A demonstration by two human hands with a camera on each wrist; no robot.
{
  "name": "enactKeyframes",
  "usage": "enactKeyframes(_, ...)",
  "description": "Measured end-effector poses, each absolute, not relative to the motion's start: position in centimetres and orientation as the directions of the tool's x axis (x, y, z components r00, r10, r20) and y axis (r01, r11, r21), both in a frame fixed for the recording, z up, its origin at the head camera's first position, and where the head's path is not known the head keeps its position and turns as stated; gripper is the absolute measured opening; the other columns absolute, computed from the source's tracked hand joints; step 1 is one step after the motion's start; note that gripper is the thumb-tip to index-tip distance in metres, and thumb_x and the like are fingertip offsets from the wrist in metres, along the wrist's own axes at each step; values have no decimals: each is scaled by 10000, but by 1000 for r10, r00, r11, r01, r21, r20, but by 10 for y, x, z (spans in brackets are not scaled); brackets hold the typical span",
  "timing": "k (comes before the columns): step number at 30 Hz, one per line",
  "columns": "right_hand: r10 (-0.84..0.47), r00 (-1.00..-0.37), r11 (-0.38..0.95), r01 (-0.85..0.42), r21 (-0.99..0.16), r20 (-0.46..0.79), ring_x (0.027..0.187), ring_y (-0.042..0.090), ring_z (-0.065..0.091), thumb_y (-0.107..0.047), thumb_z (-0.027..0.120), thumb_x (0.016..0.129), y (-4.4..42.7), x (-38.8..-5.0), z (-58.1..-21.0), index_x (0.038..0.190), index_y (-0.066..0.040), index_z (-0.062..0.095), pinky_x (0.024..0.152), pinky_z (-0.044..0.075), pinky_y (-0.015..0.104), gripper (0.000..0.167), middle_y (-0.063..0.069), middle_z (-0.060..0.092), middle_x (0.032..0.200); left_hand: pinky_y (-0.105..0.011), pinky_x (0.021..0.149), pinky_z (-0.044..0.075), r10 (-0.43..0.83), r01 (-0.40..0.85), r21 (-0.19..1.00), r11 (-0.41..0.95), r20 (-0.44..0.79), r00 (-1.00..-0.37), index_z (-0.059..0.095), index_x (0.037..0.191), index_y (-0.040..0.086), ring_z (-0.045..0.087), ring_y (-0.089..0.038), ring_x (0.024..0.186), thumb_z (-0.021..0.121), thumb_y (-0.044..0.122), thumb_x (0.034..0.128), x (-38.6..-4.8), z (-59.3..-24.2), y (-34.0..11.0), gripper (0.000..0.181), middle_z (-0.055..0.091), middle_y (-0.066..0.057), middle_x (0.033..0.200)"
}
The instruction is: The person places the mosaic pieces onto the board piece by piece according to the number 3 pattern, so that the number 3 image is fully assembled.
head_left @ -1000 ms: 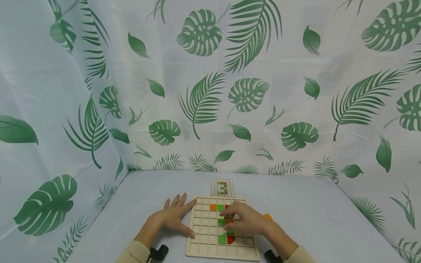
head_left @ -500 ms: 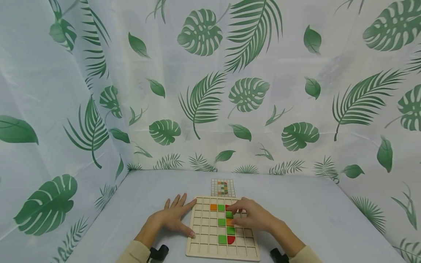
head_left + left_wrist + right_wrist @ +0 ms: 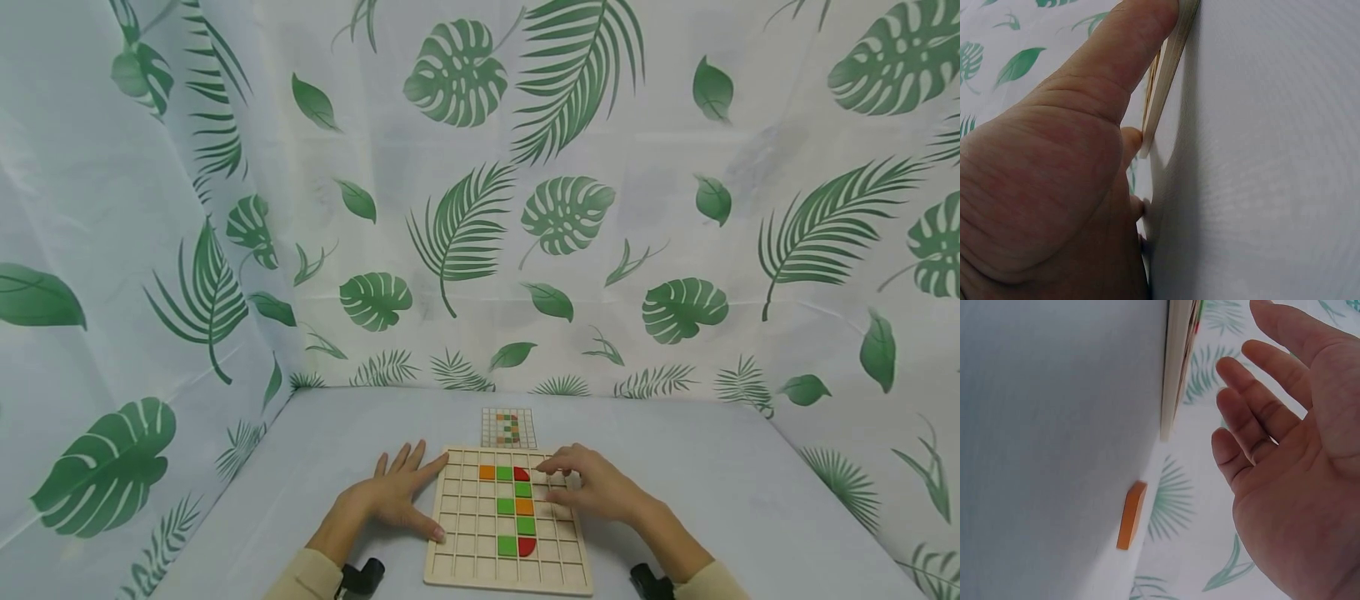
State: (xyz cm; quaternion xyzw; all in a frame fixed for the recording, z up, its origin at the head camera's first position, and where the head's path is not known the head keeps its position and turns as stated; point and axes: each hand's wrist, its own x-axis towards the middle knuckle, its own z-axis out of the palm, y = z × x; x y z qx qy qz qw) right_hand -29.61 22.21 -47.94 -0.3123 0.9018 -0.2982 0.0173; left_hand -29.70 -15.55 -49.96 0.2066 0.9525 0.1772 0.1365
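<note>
My left hand (image 3: 396, 495) lies with fingers spread at the left side of a wooden grid board (image 3: 465, 571), thumb and index finger touching its edge. Over the board's right columns hovers my right hand (image 3: 600, 487), fingers loosely bent and holding nothing. Several tiles sit in the grid: an orange square (image 3: 487, 472) and a green square (image 3: 504, 473) beside a red quarter-round tile (image 3: 521, 474) in the upper row. Further down are more green squares, another orange square (image 3: 524, 507) and a lower red quarter-round tile (image 3: 527, 547).
Behind the board lies a small pattern card (image 3: 507, 428) with a printed grid. A loose orange tile (image 3: 1131, 515) rests on the table to the right of the board in the right wrist view; my right hand or forearm hides it in the head view. Leaf-print cloth hangs around the table.
My right hand has drawn back to the right across the board, uncovering the tiles in the middle columns. The left hand has stayed in place.
</note>
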Motion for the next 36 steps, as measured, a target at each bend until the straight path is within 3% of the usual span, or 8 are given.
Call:
enactKeyframes(5,-537,-832,654,-516,-553,142,1070,215,598,-391,791,926,231,-297,-479,1265,-184,744,862,528,417,399,-44,727,1188,-750,1237,12,443,346,393,852,-186,-877,246,1665,327,6,-449,1618,818,792,649,-297,-499,-156,1255,66,-196,1752)
enactKeyframes(13,-539,-822,641,-541,-544,183,1011,207,608,-325,800,929,247,-298,-482,1236,-168,757,820,530,355,347,-12,740,1168,-745,1241,16,437,343,392,854,-178,-882,259,1662,315,21,-450,1618,824,789,641,-296,-498,-156,1260,79,-200,1750)
enactKeyframes(30,-510,-848,657,-494,-570,147,961,215,600,-294,870,853,270,-301,-478,1212,-124,760,767,524,327,412,22,738,1168,-743,1241,-5,441,341,405,848,-185,-878,250,1662,342,-2,-442,1620,821,799,634,-299,-500,-156,1262,59,-188,1754)
enactKeyframes(36,-501,-858,656,-463,-595,115,940,201,583,-293,880,841,275,-300,-479,1203,-138,762,705,486,248,412,10,736,1157,-741,1241,-8,451,350,407,844,-184,-873,246,1664,332,-6,-443,1620,808,806,643,-298,-500,-156,1258,53,-191,1753)
